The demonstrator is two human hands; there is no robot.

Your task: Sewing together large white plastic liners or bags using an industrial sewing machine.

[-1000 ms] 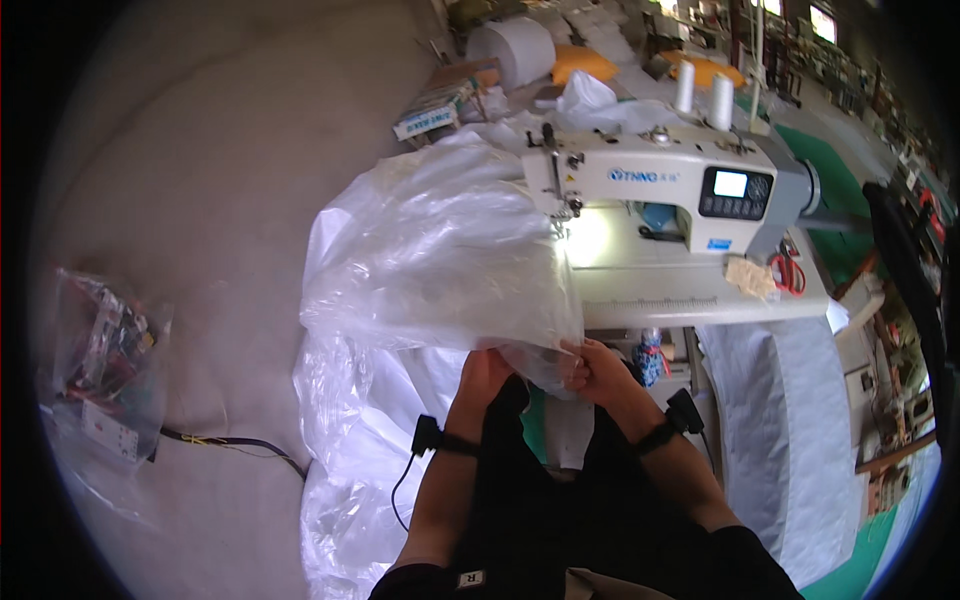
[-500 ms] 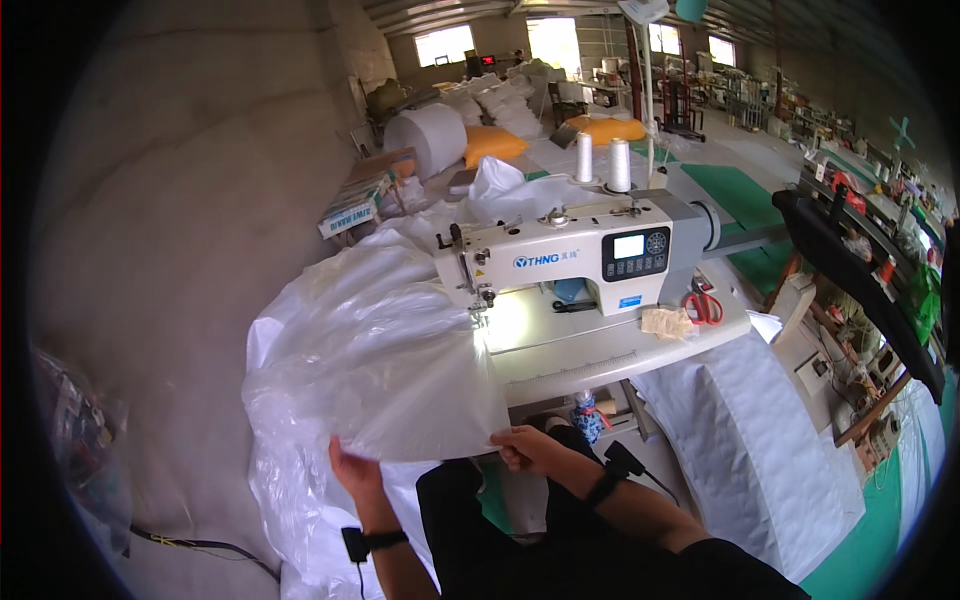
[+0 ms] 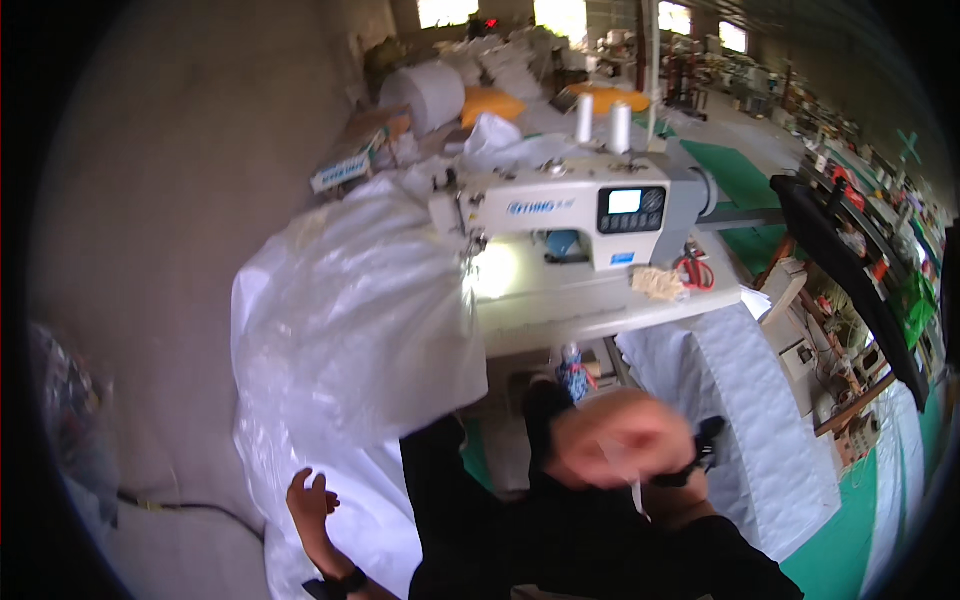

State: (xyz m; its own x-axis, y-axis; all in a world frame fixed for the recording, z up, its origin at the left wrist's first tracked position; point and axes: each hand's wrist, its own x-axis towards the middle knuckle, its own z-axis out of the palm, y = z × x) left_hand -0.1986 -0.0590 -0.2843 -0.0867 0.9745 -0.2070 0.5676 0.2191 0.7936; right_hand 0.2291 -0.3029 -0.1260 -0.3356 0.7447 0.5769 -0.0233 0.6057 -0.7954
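Note:
A large translucent white plastic sheet (image 3: 370, 330) hangs in folds off the left end of the sewing machine (image 3: 550, 205), its upper edge under the lit needle area. My left hand (image 3: 312, 497) is off the sheet's lower edge, to its left, with the fingers slightly curled and apart and nothing in them. Smeared by motion, my right hand (image 3: 622, 437) is raised above my lap, right of the sheet. A thin white strip (image 3: 639, 498) shows just below that hand; whether the fingers grip it is unclear.
Red-handled scissors (image 3: 694, 272) and a beige scrap (image 3: 658, 284) lie on the machine table (image 3: 560, 325). Two white thread cones (image 3: 620, 128) stand behind the machine. A quilted pale sheet (image 3: 735, 420) drapes at the right. A black cable (image 3: 200, 508) crosses the floor.
Both hands have let go of the sheet's lower edge. My left hand has moved down and left; my right hand has swung right and nearer. The view has shifted slightly.

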